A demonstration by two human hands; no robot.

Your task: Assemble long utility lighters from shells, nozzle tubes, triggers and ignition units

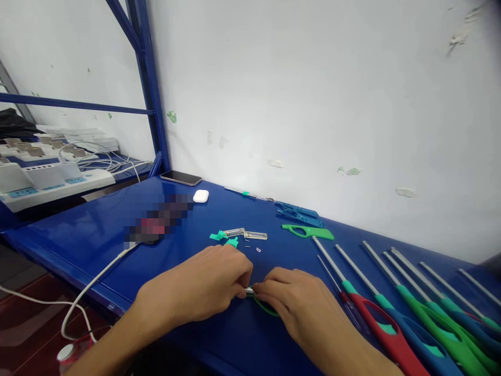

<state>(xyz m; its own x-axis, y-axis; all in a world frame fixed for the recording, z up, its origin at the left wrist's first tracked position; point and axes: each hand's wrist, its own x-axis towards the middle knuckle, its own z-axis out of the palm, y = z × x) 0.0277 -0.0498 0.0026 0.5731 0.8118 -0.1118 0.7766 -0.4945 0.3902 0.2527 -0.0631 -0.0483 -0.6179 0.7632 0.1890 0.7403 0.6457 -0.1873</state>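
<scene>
My left hand is closed in a pinch near the front edge of the table. Close beside it my right hand has its fingers pressed together. Between the fingertips shows a small silvery piece, and the rim of a green lighter shell curves out below the right fingers. Most of that shell is hidden by the hands. Just beyond the left hand lie two clear fuel tanks, teal plastic pieces and tiny loose parts.
Several long-necked lighters and a screwdriver lie at the right. Green and blue shell halves rest near the wall. A phone, a white earphone case and a blurred, cabled device are at the left.
</scene>
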